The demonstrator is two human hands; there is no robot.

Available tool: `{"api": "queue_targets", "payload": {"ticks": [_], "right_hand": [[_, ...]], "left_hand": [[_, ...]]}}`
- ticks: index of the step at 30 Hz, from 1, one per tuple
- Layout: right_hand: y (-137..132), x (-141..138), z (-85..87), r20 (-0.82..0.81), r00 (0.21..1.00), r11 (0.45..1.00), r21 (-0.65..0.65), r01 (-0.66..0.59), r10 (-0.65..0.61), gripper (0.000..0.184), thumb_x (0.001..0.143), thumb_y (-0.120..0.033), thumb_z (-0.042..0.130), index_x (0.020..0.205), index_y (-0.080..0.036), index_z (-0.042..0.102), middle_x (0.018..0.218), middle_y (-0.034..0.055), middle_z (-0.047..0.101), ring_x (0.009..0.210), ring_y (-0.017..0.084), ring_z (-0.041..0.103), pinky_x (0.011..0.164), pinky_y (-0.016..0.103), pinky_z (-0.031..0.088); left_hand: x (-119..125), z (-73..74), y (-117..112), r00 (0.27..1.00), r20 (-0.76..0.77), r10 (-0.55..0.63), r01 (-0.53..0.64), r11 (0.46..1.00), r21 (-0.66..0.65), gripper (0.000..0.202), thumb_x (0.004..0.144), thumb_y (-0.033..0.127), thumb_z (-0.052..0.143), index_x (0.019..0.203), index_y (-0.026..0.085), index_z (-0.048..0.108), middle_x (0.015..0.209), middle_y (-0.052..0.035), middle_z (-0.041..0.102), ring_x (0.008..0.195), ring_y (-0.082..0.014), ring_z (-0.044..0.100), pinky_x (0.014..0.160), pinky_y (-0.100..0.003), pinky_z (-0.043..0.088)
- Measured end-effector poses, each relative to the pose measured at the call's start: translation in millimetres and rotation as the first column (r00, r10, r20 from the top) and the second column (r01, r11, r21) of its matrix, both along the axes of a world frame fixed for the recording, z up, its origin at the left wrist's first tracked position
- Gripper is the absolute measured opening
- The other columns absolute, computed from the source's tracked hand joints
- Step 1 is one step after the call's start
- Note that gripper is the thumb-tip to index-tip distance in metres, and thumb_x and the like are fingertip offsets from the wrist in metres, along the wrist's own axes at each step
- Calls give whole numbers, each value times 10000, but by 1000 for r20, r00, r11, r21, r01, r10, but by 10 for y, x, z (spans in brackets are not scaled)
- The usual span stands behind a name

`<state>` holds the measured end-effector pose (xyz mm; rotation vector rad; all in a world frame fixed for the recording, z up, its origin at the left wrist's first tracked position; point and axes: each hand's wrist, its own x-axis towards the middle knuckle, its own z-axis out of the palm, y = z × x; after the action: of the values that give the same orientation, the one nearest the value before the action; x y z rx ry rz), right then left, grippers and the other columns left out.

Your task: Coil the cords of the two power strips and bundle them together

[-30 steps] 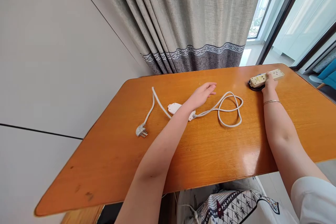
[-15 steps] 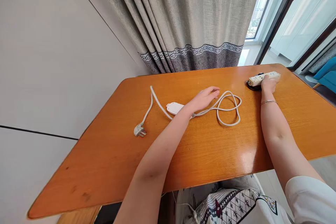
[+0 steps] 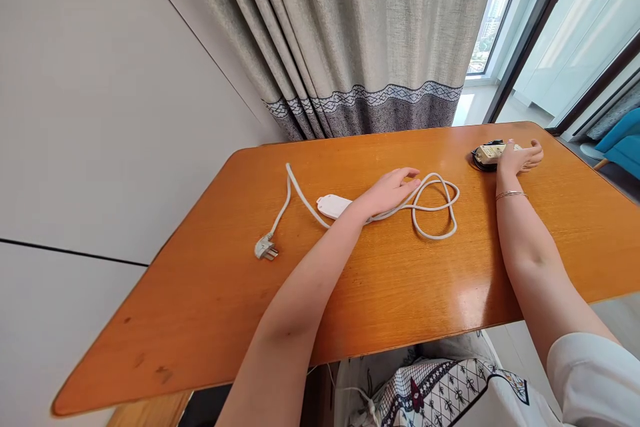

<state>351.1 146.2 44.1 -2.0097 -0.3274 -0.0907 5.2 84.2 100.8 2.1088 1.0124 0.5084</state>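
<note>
My left hand [image 3: 393,189] lies over the white cord [image 3: 434,237], fingers stretched out and slightly bent, with nothing visibly gripped. The cord makes a loose loop to the right of this hand and runs left to a three-pin plug [image 3: 266,248]. A flat white piece with a rounded end [image 3: 332,205] lies on the table, partly hidden by my left forearm. At the far right, my right hand [image 3: 520,157] is over a cream power strip [image 3: 488,153], fingers apart. Its black cord [image 3: 479,163] is bunched beside and under the strip.
The orange-brown wooden table [image 3: 400,293] has worn spots at its left end. A grey curtain [image 3: 380,33] hangs behind it, a pale wall panel [image 3: 100,113] stands left, and a glass door frame [image 3: 537,33] and blue chair [image 3: 623,147] are right.
My right hand has loosened from around the power strip, and its fingers now stretch out to the right. My left hand has shifted slightly lower over the white cord.
</note>
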Motion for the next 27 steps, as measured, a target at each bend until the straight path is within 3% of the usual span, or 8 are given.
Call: {"api": "queue_targets", "payload": {"ticks": [3,6,8,11,14,19,24,27], "right_hand": [[36,-142,171,235,964,975,151,-160,122,384,867,-162,554,1244,-205,492,1467,156,432,1419,254,388,1180,453,287],[84,-484,356,430,831,836,252,-487,354,306,877,-149,503,1173,-208,554,1311,122,562,1283,223,508,1127,440,363],[69,-824,444,474,639,619,224,-753,606,223,906,-206,490,1093,-223,610,1156,94,645,1102,224,605,1030,428,445],[-73,-1350,519,498,181,226,-31,-974,848,139,868,-294,611,965,-232,689,1027,86,707,979,249,636,973,432,465],[-292,-1681,583,400,-109,11,-286,-958,910,186,870,-351,643,975,-225,730,1037,98,735,956,271,651,947,451,463],[-489,-1729,698,198,-230,-121,-448,-886,953,343,949,-491,553,1015,-222,754,1021,85,769,899,254,680,823,376,481],[-492,-1696,720,57,-280,-221,-477,-851,958,334,867,-548,668,920,-233,764,785,40,742,685,196,625,681,326,432],[-506,-1708,762,105,-263,-200,-407,-891,959,313,850,-530,691,818,-222,738,697,10,678,631,160,553,647,311,389]], "left_hand": [[-2,11,-3,1000,10,18,-18,1000,22,442,977,417,483,1310,150,598,1400,-153,618,1219,-253,622,1072,-399,465],[-12,0,3,1000,10,26,-26,999,47,422,975,406,486,1307,169,597,1413,-142,609,1205,-242,628,1059,-388,467],[-27,-18,10,999,-40,33,-29,996,82,450,966,408,498,1329,155,579,1423,-154,599,1185,-245,633,1050,-389,464],[-58,-44,16,982,-187,15,13,989,145,492,940,470,527,1288,131,604,1327,-169,652,1122,-268,644,1000,-396,469],[-90,-40,16,953,-289,-87,125,985,118,389,903,491,556,1052,154,683,1105,-123,729,966,-260,662,863,-360,484],[-146,40,38,924,-358,-136,198,970,144,276,886,331,526,656,193,590,692,-33,644,634,-182,545,654,-317,403],[-252,133,92,978,-193,-77,106,984,142,162,860,287,565,744,193,628,717,-12,658,668,-172,572,654,-301,406],[-319,190,96,1000,-14,-26,27,998,57,149,859,319,585,813,187,638,731,-18,674,699,-166,620,681,-291,447]]}}
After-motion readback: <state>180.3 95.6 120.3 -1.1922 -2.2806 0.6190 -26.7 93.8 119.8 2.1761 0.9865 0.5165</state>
